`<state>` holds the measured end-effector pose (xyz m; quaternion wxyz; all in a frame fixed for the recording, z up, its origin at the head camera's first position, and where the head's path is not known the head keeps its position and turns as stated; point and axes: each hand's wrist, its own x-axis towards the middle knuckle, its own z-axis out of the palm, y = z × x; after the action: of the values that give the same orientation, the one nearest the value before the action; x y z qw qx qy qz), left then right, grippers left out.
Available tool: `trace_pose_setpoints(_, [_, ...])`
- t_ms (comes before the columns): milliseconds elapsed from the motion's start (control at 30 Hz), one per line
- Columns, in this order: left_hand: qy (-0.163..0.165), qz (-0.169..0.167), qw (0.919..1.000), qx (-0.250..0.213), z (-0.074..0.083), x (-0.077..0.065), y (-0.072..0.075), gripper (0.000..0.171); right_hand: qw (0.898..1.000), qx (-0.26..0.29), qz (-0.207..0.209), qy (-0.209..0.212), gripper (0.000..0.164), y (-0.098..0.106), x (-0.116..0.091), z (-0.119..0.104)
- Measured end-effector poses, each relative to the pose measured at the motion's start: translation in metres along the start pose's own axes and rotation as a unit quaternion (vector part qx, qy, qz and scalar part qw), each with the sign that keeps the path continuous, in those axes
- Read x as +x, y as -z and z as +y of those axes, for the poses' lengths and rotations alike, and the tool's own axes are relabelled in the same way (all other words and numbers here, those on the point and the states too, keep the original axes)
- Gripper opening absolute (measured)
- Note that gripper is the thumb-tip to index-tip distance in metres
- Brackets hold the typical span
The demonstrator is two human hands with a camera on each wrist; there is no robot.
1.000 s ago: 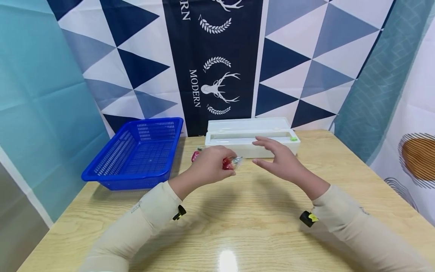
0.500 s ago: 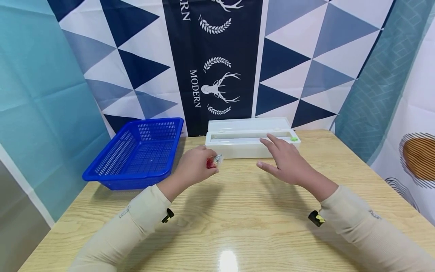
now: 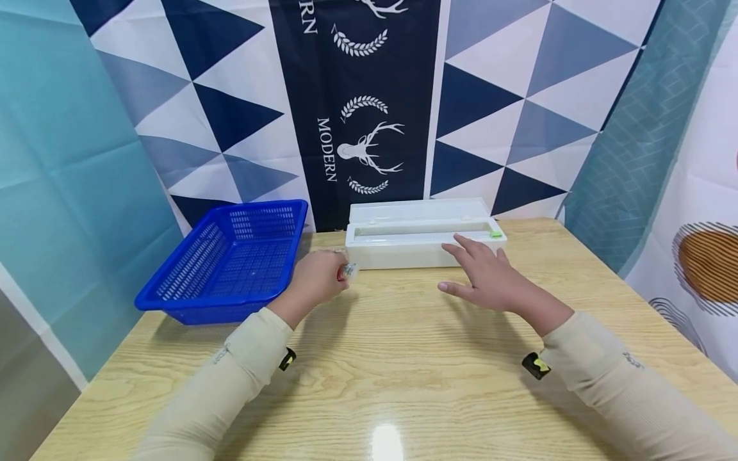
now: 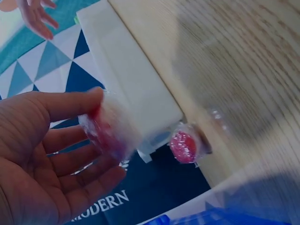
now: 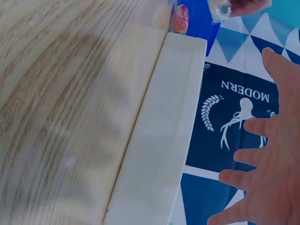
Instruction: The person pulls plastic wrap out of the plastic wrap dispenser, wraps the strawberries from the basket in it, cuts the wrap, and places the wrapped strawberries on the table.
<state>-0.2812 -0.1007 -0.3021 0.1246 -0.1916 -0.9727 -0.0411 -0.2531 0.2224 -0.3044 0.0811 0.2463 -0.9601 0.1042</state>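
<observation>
My left hand (image 3: 314, 282) pinches a red candy in a clear crinkled wrapper (image 4: 108, 131) between thumb and fingers. In the head view only the wrapper's end shows past the fingertips, close to the blue basket's right side. A second wrapped candy, pinkish red (image 4: 183, 146), lies on the table by the left end of the white box (image 3: 425, 256); the left hand hides it in the head view. Over the table in front of the box, my right hand (image 3: 487, 276) hovers with fingers spread, holding nothing.
The blue plastic basket (image 3: 207, 299) stands at the back left of the wooden table (image 3: 392, 358). The long white box has its lid (image 3: 421, 209) raised at the back and a green tab (image 3: 496, 234) at its right end. A patterned cloth hangs behind.
My left hand has moved left with the candy, toward the basket, and now covers the second candy in the head view. My right hand has shifted slightly right with its fingers spread wider.
</observation>
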Motion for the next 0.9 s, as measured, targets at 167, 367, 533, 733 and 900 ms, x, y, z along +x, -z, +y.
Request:
trace_pose_setpoints(167, [-0.002,-0.006,0.9998,0.018,-0.006,0.009,-0.014,0.007,1.0,0.011,-0.011,-0.005,0.079,-0.003,0.001,0.002])
trace_pose_setpoints(367, [0.022,-0.056,0.9978,0.029,-0.01,0.019,-0.024,0.006,1.0,0.014,-0.022,-0.009,0.079,-0.005,0.002,0.004])
trace_pose_setpoints(533, [0.034,-0.103,0.9934,0.036,-0.014,0.027,-0.026,0.022,0.999,0.013,-0.029,-0.012,0.08,-0.007,0.003,0.005])
trace_pose_setpoints(733, [0.056,-0.127,0.9897,0.034,-0.02,0.038,-0.032,0.015,0.999,0.018,-0.033,-0.013,0.081,-0.01,0.004,0.006])
trace_pose_setpoints(900, [0.064,-0.145,0.9863,0.045,-0.021,0.045,-0.037,0.014,0.999,0.023,-0.035,-0.014,0.081,-0.011,0.005,0.006])
